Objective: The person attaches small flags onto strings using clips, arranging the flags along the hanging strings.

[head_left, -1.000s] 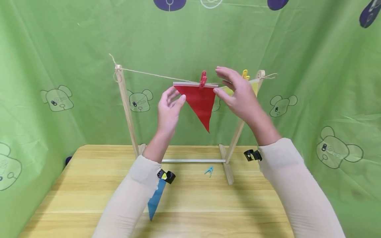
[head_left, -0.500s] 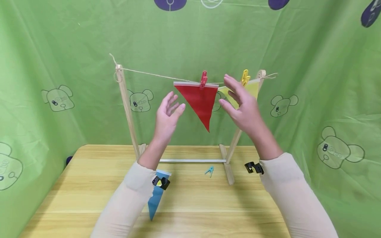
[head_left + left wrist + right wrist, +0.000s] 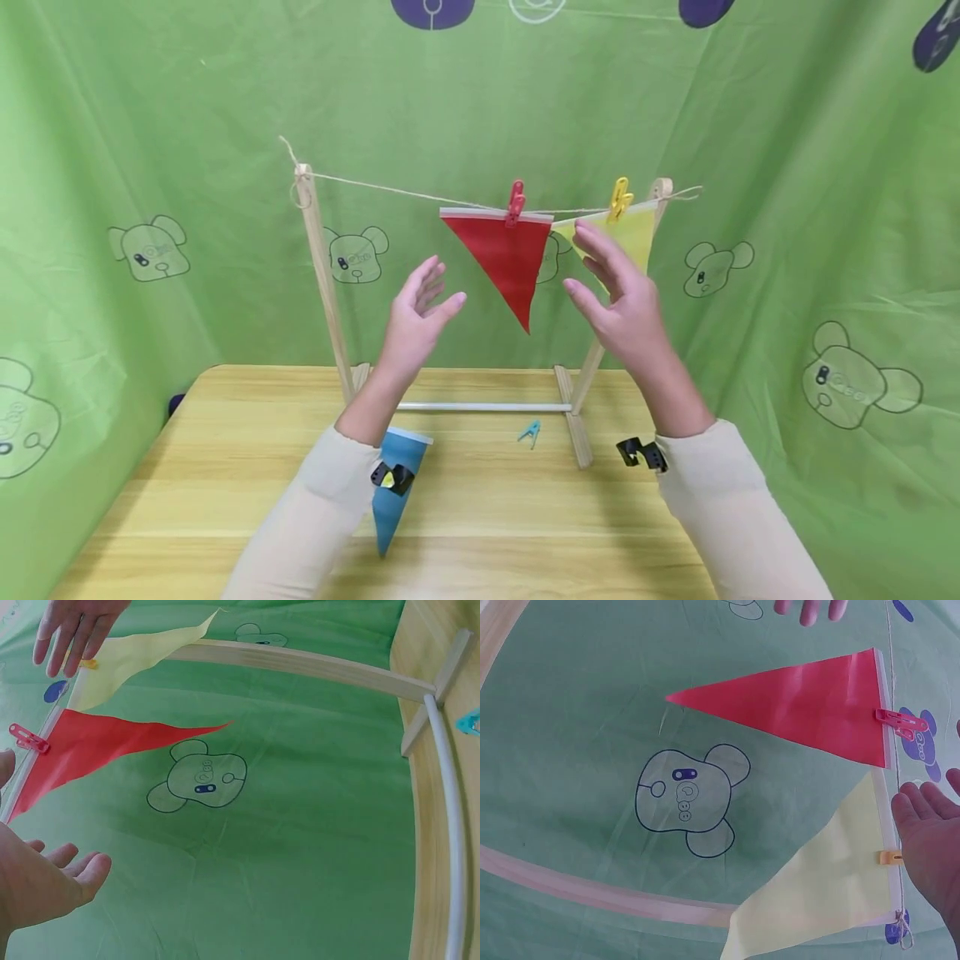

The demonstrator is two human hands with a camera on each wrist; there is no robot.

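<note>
A red triangular flag (image 3: 504, 258) hangs from a string (image 3: 390, 188), held by a red clothespin (image 3: 515, 204). To its right hangs a yellow flag (image 3: 636, 237) with a yellow clothespin (image 3: 619, 200). My left hand (image 3: 417, 321) is in the air, below and left of the red flag, its fingers loosely bent around nothing. My right hand (image 3: 621, 304) is raised in front of the yellow flag and covers part of it; nothing is in its fingers. On the table lie a blue flag (image 3: 397, 467), partly hidden by the left wrist's camera, and a light blue clothespin (image 3: 529, 432).
The string is tied between two wooden posts, the left post (image 3: 324, 275) and the right post (image 3: 588, 367). A white rod (image 3: 483, 407) joins their feet on the wooden table (image 3: 480, 508). Behind stands a green printed curtain (image 3: 480, 100).
Both hands have come away from the red flag and dropped lower, the right one also shifting slightly right. The red flag stays hanging. More of the blue flag and the yellow clothespin shows.
</note>
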